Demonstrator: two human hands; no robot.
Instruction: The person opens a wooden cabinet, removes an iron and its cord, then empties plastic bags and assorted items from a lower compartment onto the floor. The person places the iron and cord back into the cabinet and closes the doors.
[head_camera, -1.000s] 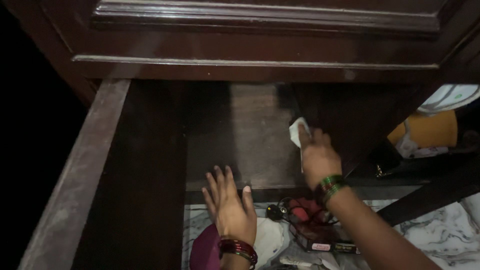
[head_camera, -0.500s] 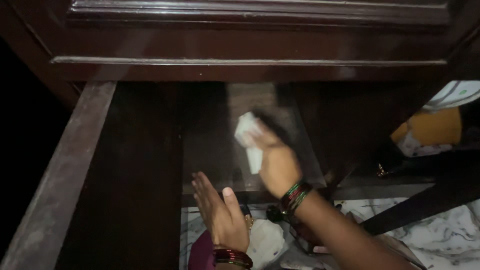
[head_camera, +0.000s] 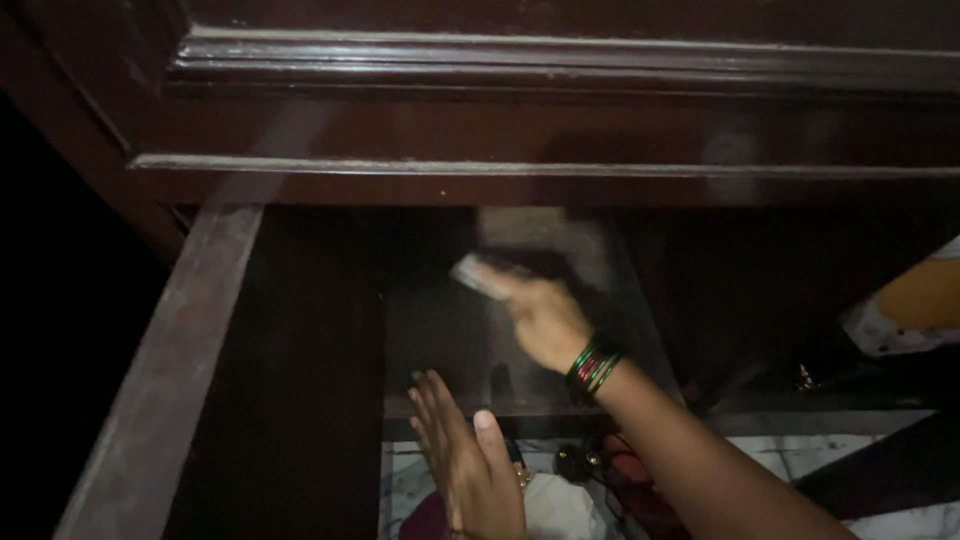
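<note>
- A white cloth (head_camera: 478, 275) is gripped in the right hand (head_camera: 540, 315) and pressed flat on the dark wooden shelf (head_camera: 440, 330) (pretty blurry, honestly).
- The left hand (head_camera: 462, 455) is held open, fingers spread, at the shelf's front edge.
- Marble floor (head_camera: 880, 470) is seen below.

Scene dim overall; most of the dark wooden cabinet (head_camera: 500, 120) is rendered in deep brown and black. Light is thrown from the camera side, and a pale patch is lit on the glass shelf (head_camera: 440, 330) just below the cabinet moulding. Thin highlights are caught along the moulding ridges. Far left of the cabinet, the frame is lost to pure black. Strong motion blur is seen on the right hand (head_camera: 540, 315) and the white cloth (head_camera: 475, 272); the left hand (head_camera: 468, 460) is sharper. Grain is noted in the shadows.
</note>
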